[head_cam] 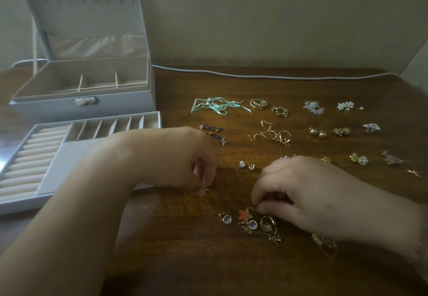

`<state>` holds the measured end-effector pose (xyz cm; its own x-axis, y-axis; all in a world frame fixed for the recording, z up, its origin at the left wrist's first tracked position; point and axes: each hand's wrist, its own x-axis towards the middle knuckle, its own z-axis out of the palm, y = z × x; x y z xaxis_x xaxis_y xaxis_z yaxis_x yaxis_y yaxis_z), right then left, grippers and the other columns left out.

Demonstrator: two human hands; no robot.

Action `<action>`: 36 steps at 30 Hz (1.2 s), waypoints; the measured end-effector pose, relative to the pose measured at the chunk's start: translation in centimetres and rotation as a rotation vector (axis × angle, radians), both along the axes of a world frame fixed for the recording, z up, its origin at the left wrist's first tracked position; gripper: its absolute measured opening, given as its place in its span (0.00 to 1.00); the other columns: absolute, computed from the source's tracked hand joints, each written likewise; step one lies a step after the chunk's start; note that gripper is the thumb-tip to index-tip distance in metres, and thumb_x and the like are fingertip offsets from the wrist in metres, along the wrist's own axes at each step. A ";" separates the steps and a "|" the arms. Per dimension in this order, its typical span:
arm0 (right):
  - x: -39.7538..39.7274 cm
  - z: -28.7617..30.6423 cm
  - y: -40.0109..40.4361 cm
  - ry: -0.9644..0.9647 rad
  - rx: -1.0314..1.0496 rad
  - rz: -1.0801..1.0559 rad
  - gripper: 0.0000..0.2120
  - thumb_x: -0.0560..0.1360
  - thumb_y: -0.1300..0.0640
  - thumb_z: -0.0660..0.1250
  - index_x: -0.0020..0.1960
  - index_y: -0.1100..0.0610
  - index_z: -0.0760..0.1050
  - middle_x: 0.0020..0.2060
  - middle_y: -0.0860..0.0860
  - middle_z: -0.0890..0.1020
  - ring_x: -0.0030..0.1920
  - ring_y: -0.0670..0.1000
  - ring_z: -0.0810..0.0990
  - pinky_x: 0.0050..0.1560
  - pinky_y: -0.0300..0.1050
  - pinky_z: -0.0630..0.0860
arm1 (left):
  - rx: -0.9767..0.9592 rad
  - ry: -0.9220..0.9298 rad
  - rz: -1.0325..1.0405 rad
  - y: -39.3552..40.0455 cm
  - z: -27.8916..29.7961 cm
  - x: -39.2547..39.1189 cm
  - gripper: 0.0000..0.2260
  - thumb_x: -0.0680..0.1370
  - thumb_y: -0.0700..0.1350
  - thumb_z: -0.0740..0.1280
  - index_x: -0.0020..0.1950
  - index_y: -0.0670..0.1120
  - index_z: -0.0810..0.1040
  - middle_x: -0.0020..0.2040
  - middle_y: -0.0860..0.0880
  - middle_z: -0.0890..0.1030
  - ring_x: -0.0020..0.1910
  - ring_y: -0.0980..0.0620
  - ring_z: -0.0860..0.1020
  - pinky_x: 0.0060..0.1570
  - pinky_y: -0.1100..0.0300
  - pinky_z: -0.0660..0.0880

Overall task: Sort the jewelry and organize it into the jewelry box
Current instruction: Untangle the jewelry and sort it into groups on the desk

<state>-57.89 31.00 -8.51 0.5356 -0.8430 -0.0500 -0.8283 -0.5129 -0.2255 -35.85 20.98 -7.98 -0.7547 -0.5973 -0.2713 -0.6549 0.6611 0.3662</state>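
An open pale jewelry box (81,108) stands at the back left, its lid up. Its removable tray (69,154) with ring rolls and small slots lies in front of it. My left hand (185,159) rests curled on the table, fingertips pinching a tiny gold piece (208,190). My right hand (312,196) pinches a small gold earring at the top of a tangled pile of earrings (259,226), beside an orange star (245,214). Pairs of earrings lie spread in rows across the table, among them gold curly ones (272,133) and pearl studs (317,132).
A mint ribbon piece (217,106) lies behind my left hand. A grey cable (254,76) runs along the table's back edge by the wall. Purple drop earrings (214,132) lie close to my left wrist. Bare wood shows at the front.
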 end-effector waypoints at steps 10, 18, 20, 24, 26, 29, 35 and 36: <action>1.5 1.0 -1.5 -0.073 -0.017 -0.060 0.06 0.75 0.48 0.68 0.50 0.40 0.79 0.40 0.36 0.81 0.45 0.38 0.78 0.48 0.43 0.78 | -0.207 0.123 0.123 -0.7 1.2 1.4 0.02 0.75 0.50 0.71 0.43 0.57 0.81 0.38 0.59 0.77 0.39 0.60 0.76 0.41 0.60 0.75; 1.5 3.0 -2.6 -0.163 0.366 -0.021 0.04 0.73 0.51 0.72 0.45 0.42 0.83 0.40 0.35 0.83 0.41 0.40 0.81 0.41 0.34 0.75 | -0.164 0.082 0.113 -0.8 1.0 1.5 0.03 0.76 0.51 0.70 0.43 0.58 0.80 0.37 0.61 0.75 0.39 0.60 0.75 0.40 0.63 0.70; 1.7 2.9 -2.9 -0.232 0.317 -0.051 0.04 0.72 0.50 0.72 0.44 0.41 0.83 0.40 0.35 0.83 0.37 0.43 0.80 0.38 0.36 0.75 | -0.165 0.089 0.108 -0.8 1.1 1.5 0.04 0.77 0.51 0.69 0.42 0.58 0.79 0.37 0.61 0.75 0.39 0.60 0.75 0.40 0.63 0.71; 3.0 1.6 -3.6 -0.208 0.128 -0.116 0.03 0.73 0.49 0.71 0.46 0.43 0.82 0.40 0.39 0.83 0.43 0.38 0.78 0.42 0.32 0.74 | -0.163 0.083 0.102 -0.7 1.1 1.4 0.04 0.77 0.51 0.69 0.42 0.59 0.78 0.38 0.61 0.75 0.39 0.60 0.75 0.41 0.63 0.72; 3.8 0.7 -3.8 -0.168 0.069 -0.110 0.03 0.73 0.49 0.71 0.47 0.43 0.82 0.42 0.39 0.82 0.46 0.39 0.78 0.50 0.41 0.77 | -0.164 0.075 0.107 -0.7 1.0 1.4 0.04 0.77 0.51 0.69 0.42 0.59 0.78 0.38 0.60 0.75 0.39 0.60 0.75 0.42 0.62 0.73; 4.7 -0.3 -3.8 -0.135 0.055 -0.084 0.06 0.74 0.48 0.69 0.50 0.42 0.81 0.44 0.40 0.83 0.46 0.41 0.79 0.51 0.48 0.78 | -0.172 0.078 0.107 -0.8 1.0 1.4 0.06 0.77 0.51 0.69 0.41 0.60 0.76 0.38 0.61 0.75 0.39 0.60 0.75 0.41 0.62 0.72; 1.6 1.9 -4.1 -0.303 0.010 -0.014 0.14 0.74 0.63 0.70 0.49 0.43 0.83 0.42 0.38 0.84 0.44 0.37 0.80 0.44 0.27 0.71 | -0.163 0.143 0.083 -0.7 0.9 1.3 0.07 0.74 0.50 0.71 0.39 0.62 0.77 0.34 0.61 0.76 0.37 0.65 0.75 0.38 0.65 0.69; 0.7 2.2 -4.1 -0.302 0.007 0.008 0.15 0.74 0.64 0.70 0.49 0.43 0.83 0.42 0.37 0.83 0.44 0.37 0.80 0.43 0.27 0.71 | -0.146 0.159 0.061 -0.6 0.9 1.1 0.06 0.73 0.50 0.71 0.40 0.61 0.78 0.34 0.60 0.77 0.37 0.64 0.76 0.37 0.66 0.69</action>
